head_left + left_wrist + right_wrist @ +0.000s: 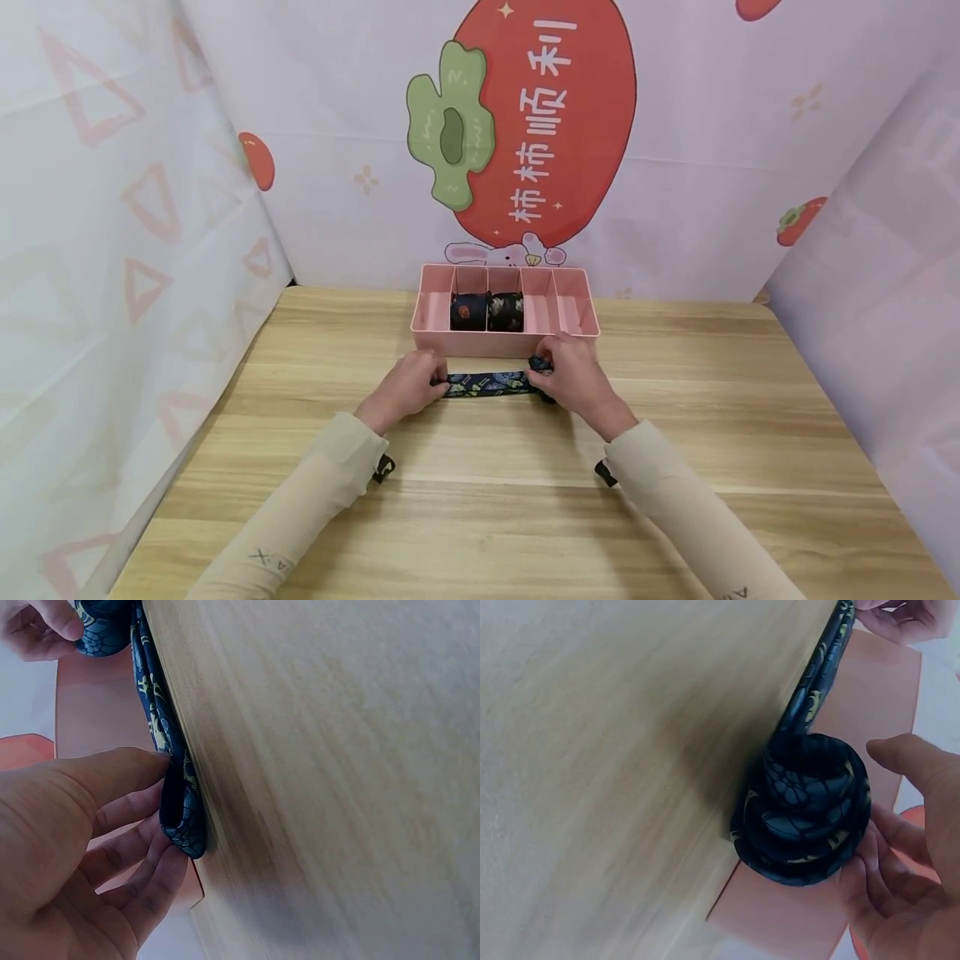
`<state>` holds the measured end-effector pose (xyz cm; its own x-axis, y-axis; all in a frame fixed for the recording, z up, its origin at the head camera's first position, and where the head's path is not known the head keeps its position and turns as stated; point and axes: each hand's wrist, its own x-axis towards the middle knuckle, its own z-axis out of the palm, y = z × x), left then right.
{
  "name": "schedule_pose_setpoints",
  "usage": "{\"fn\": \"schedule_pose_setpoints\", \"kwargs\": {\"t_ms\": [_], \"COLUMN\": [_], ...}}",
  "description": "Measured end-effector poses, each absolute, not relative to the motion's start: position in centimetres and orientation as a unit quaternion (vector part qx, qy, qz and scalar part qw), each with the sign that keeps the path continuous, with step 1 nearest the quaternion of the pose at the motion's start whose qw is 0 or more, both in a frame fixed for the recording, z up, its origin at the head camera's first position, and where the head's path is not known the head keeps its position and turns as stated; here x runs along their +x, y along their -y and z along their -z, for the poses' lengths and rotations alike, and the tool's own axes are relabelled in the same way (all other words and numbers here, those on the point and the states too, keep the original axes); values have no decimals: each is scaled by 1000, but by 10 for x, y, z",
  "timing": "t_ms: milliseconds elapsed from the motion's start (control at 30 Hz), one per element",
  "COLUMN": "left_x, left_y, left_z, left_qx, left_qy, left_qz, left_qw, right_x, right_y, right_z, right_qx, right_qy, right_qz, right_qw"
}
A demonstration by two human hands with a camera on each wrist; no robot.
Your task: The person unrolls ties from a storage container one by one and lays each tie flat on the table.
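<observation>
A dark blue patterned necktie (491,383) lies stretched between both hands in front of the box. My left hand (408,385) holds its left end; the left wrist view shows the thumb (124,774) on top of the folded end and the fingers (154,889) beneath. At the other end the necktie is wound into a roll (799,817). My right hand (576,379) is curled about this roll, with fingertips at its outer side and the thumb (907,754) a little off it in the right wrist view.
A pink box (487,343) with several compartments stands behind the hands. Two dark rolls, one with a red motif (468,312) and one with pale flowers (506,313), sit in neighbouring compartments. Printed cloth (337,217) hangs behind the wooden table (480,517).
</observation>
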<state>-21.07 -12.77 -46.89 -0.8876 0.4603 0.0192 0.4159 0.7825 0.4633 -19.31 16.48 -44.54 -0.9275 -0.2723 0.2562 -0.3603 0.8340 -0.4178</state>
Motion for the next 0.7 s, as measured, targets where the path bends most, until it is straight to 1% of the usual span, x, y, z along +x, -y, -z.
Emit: {"fn": "schedule_pose_setpoints", "kwargs": {"t_ms": [133, 300, 567, 700], "left_x": [-211, -211, -214, -215], "left_y": [128, 128, 135, 139], "left_z": [467, 466, 468, 469], "left_qx": [232, 227, 230, 232], "left_qy": [-943, -944, -948, -951], "left_qz": [-234, -232, -213, -202], "left_qw": [53, 54, 50, 44], "right_x": [-193, -194, -191, -190], "right_y": [-168, -178, -195, -202], "right_z": [447, 446, 440, 438], "right_qx": [127, 78, 56, 44], "right_qy": [965, 972, 966, 964], "right_qz": [-211, -209, -245, -262], "right_qw": [91, 75, 53, 29]}}
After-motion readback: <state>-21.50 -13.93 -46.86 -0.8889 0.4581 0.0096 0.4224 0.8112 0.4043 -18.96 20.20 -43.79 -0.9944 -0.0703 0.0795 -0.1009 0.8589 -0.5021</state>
